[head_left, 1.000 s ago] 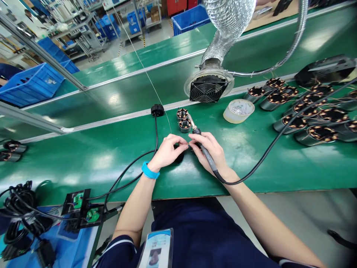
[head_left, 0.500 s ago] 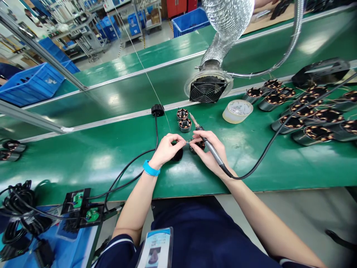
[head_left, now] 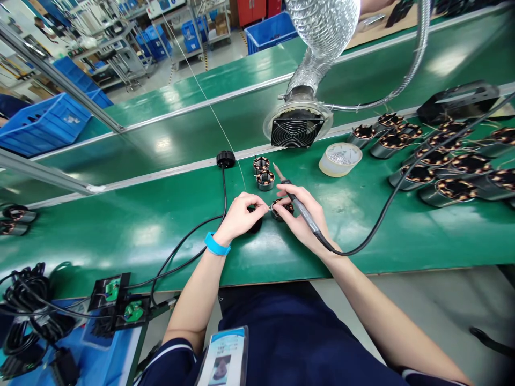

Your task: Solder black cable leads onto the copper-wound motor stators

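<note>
My left hand (head_left: 242, 214), with a blue wristband, is closed in a pinch on a thin wire end beside a wound motor stator (head_left: 276, 213). My right hand (head_left: 309, 220) holds a soldering iron (head_left: 304, 212), its tip pointing up and away from me. That hand's thumb and fingertips also reach the stator and cover part of it. Under my left hand lies a dark round part (head_left: 255, 224), mostly hidden. Just beyond, two small stators (head_left: 265, 180) stand on the green bench. A thin pale strand (head_left: 217, 119) hangs down to near my left fingers.
A fume extractor fan (head_left: 296, 132) on a foil duct stands behind the stators. To its right are a white tub (head_left: 340, 160) and several larger stators (head_left: 447, 192). The iron's cord (head_left: 378, 222) arcs right. Black cables (head_left: 179, 249) and circuit boards (head_left: 134, 310) lie left.
My right fingertips have moved slightly from the wire onto the stator. My left hand keeps its pinch, and the soldering iron stays in my right hand. The whole view shifts slightly.
</note>
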`<state>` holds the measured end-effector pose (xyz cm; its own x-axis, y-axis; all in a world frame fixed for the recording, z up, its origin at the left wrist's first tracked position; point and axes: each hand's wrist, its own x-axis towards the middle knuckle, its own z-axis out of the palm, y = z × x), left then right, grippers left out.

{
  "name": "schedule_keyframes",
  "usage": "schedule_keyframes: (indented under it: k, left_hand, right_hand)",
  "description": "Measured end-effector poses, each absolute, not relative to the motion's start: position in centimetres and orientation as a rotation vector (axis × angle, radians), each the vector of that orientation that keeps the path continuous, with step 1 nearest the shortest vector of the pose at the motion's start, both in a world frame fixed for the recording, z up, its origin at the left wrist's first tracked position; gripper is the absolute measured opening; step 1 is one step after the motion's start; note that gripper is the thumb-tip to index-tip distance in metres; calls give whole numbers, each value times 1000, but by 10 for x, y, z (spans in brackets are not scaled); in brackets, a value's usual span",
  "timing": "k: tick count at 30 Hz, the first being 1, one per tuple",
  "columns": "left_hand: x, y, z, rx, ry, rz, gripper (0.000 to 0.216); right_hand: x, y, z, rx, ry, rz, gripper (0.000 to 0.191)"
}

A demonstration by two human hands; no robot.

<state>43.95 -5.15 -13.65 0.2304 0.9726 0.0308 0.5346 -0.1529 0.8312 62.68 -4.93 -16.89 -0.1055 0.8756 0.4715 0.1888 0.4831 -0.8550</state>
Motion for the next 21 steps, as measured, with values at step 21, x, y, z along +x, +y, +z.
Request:
schedule_keyframes:
  k: [21]
  left_hand:
    - [446,-55,-137,1859,1476,803,20]
  right_hand:
    - [644,-71,-192,-955,-1308,545,25]
